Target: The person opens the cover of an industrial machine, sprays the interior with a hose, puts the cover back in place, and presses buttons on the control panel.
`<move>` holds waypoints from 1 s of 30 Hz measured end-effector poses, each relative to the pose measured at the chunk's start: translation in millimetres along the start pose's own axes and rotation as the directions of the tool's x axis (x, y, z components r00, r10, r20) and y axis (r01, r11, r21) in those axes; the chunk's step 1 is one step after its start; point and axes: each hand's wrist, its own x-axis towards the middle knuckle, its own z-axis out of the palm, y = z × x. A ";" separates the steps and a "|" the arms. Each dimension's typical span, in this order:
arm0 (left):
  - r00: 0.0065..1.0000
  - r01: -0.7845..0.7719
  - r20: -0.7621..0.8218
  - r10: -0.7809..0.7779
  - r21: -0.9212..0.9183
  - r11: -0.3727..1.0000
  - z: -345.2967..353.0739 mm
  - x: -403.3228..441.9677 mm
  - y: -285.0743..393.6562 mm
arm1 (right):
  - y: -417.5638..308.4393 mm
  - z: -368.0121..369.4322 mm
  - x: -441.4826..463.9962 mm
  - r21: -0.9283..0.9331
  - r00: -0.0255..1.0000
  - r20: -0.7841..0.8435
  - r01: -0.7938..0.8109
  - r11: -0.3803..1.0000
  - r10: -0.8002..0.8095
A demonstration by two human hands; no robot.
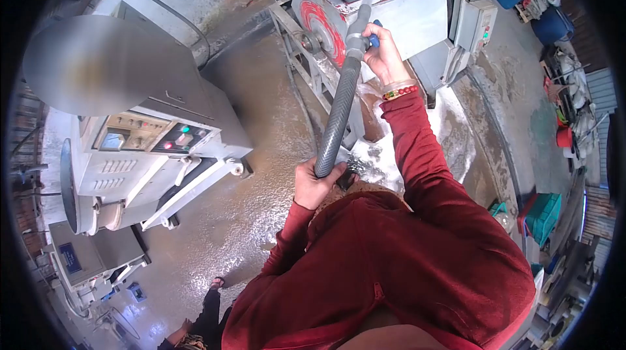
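Note:
A thick grey hose runs upright in front of me, ending in a grey pipe nozzle with a blue valve handle. My left hand is wrapped round the lower part of the hose. My right hand is closed at the valve, its fingers on the blue handle. The nozzle points at a white machine, and a faint whitish spray shows at its tip. Just left of the nozzle is the machine's round side plate with red markings.
White foam lies on the wet floor below the machine. A grey control cabinet with buttons stands at left. Another person's leg and foot show at lower left. Green crates and blue containers line the right side.

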 end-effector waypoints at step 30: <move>0.942 -0.149 -0.296 0.160 0.061 0.987 29.1 11.1 64.4 | 14.8 -3.5 20.7 0.139 0.994 0.085 -0.085 0.987 0.073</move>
